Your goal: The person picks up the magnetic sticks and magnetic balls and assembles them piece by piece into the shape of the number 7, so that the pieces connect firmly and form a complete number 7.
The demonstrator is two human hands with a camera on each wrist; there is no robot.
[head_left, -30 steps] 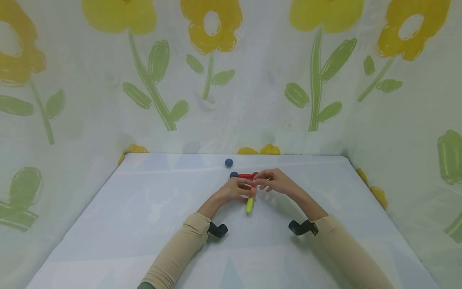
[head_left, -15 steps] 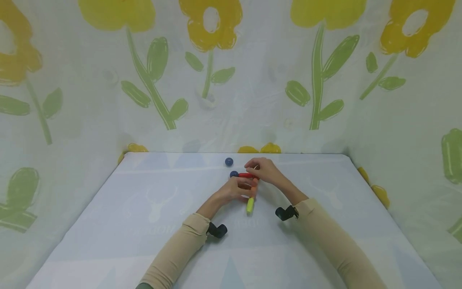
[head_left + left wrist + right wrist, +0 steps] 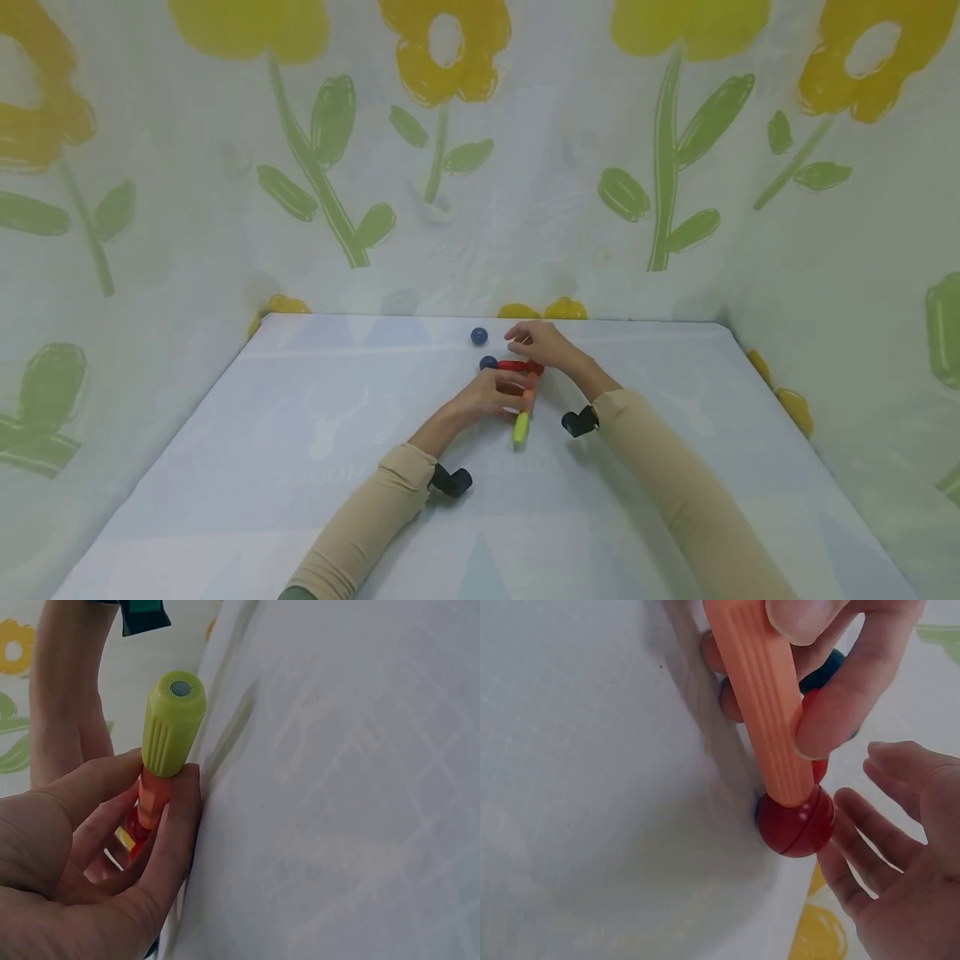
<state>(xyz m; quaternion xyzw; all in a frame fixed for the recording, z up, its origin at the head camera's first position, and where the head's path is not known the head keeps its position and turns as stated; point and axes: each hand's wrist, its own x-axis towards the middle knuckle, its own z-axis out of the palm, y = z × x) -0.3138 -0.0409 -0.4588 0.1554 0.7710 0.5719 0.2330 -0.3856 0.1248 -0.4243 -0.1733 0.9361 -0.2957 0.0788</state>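
My left hand point(image 3: 483, 396) pinches an orange magnetic rod point(image 3: 757, 697) between thumb and fingers. A yellow-green rod point(image 3: 174, 724) with a round grey end continues from it toward me. At its far end the orange rod meets a red ball point(image 3: 799, 825). From this ball a red rod point(image 3: 512, 366) runs left to a blue ball point(image 3: 488, 363), partly hidden by my left fingers in the right wrist view. My right hand point(image 3: 546, 346), fingers loosely spread, hovers beside and beyond the red ball, holding nothing.
A second blue ball point(image 3: 479, 336) lies loose near the far edge of the white-covered table point(image 3: 337, 500). Flower-printed cloth point(image 3: 540, 208) rises behind and at both sides. Each wrist carries a black camera mount point(image 3: 452, 481).
My right hand has moved away from the orange rod, going left and farther back past the red ball. My left hand keeps its pinch on the orange rod, nearly still.
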